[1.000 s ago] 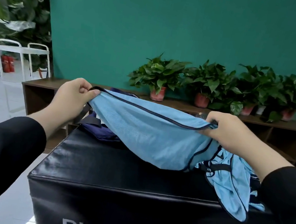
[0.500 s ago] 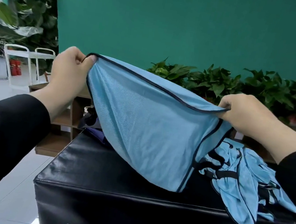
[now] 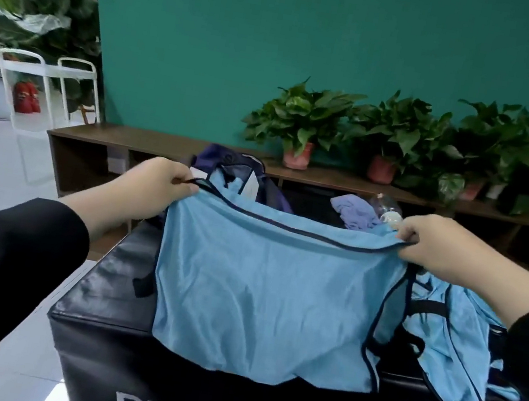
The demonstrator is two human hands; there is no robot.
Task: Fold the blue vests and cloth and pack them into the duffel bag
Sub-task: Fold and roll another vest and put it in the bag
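Head view: a light blue vest (image 3: 261,297) is stretched between both hands over a black padded box (image 3: 109,293). The left hand (image 3: 150,189), at 10 o'clock from the vest's middle, has its fingers curled round the dark-trimmed top edge; the right hand (image 3: 436,245), at 2 o'clock, pinches the same trim. The vest's lower edge drapes over the box's near edge at 6 o'clock. More blue vests (image 3: 454,351) lie crumpled at 3 o'clock, touching the held one and reaching the box's right side. The dark duffel bag (image 3: 227,163) sits at 12 o'clock on the far edge, behind the left hand, with a bluish cloth (image 3: 355,211) near it toward 1 o'clock. Bare box top shows at 9 o'clock, and white floor (image 3: 7,350) lies open beyond the box's left edge.
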